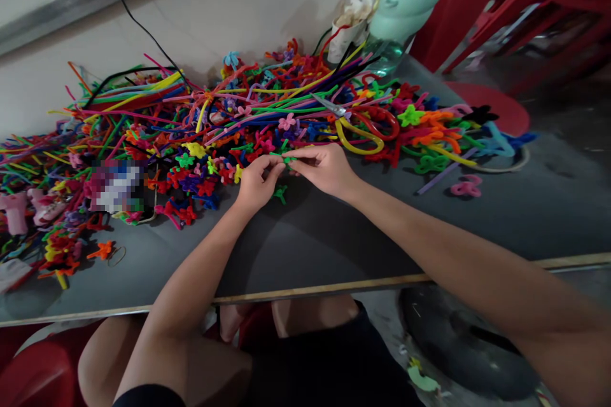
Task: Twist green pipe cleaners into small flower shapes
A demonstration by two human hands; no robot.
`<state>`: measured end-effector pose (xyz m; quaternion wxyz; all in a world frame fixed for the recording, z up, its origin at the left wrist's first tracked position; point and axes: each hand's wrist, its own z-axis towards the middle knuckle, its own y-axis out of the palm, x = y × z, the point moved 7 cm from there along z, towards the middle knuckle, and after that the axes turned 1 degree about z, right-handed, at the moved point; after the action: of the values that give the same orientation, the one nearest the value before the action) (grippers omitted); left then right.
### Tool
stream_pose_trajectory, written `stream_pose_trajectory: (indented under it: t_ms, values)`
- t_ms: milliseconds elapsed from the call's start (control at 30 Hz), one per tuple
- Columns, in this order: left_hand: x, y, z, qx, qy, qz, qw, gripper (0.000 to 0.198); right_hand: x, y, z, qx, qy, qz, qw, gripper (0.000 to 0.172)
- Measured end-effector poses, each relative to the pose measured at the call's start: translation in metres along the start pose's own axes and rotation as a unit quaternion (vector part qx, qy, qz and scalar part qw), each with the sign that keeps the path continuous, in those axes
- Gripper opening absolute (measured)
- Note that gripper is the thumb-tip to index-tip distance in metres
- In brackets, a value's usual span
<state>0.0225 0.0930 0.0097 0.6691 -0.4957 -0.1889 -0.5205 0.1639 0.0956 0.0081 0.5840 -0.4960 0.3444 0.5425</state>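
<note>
My left hand (259,183) and my right hand (327,168) meet above the dark table, fingertips pinched together on a small green pipe cleaner piece (289,159). Its exact shape is partly hidden by the fingers. Just below them, another small green pipe cleaner shape (280,194) lies on the tabletop. Behind both hands spreads a heap of colourful pipe cleaners and small twisted flowers (287,121). Scissors with red and yellow handles (359,140) rest on the heap, to the right of and beyond my right hand.
A green water bottle (398,13) and a white cup with crumpled paper (344,38) stand at the back. A pink pipe cleaner shape (466,186) lies at right, an orange one (102,250) at left. The table's front edge (324,289) runs below my forearms. Red chairs (477,13) stand beyond.
</note>
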Motion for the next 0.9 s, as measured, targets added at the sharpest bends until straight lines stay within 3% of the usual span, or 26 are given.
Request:
stream_pose_trajectory:
  t_ms: [133, 400, 633, 900]
  values:
    - [-0.003, -0.002, -0.001, 0.023, -0.039, -0.010, 0.999, 0.014, -0.002, 0.000, 0.001, 0.008, 0.004, 0.005, 1.000, 0.024]
    - [0.009, -0.009, -0.003, 0.038, -0.007, 0.014, 0.999, 0.014, 0.004, 0.001, 0.003, -0.007, 0.026, 0.027, 0.999, 0.029]
    - [0.000, -0.003, -0.003, -0.001, -0.052, -0.038, 0.998, 0.015, -0.002, -0.002, 0.001, 0.008, -0.005, -0.020, 1.000, 0.020]
    - [0.004, -0.001, -0.002, -0.032, -0.034, -0.072, 0.996, 0.018, 0.000, 0.002, 0.001, -0.015, -0.006, 0.030, 0.999, 0.029]
